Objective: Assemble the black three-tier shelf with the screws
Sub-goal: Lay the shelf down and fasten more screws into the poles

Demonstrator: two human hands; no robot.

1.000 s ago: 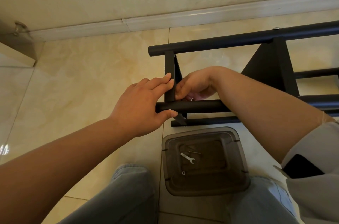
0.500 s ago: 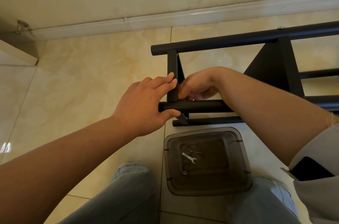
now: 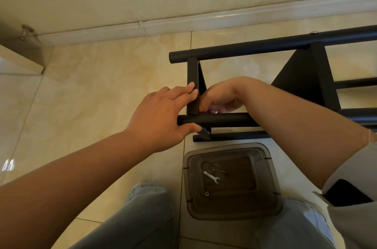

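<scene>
Both hands meet at the black shelf frame (image 3: 265,48): left hand (image 3: 163,118) grasps the end of its near tube, fingers on the crossbar; right hand (image 3: 219,98) curls behind that joint, its grip hidden. Matte black, the frame lies on the floor, tubes running nine to three o'clock. At six o'clock, one tray (image 3: 230,216) holds one wrench (image 3: 212,177).

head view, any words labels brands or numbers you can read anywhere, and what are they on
None: no readable text shows anywhere in this view.
Black shelf frame: plain, no label or marking visible.
Plastic container: no print visible.
Small wrench inside it: too small to tell if anything is stamped on it.
Dark phone-like object in the pocket: blank surface, nothing to read.
</scene>
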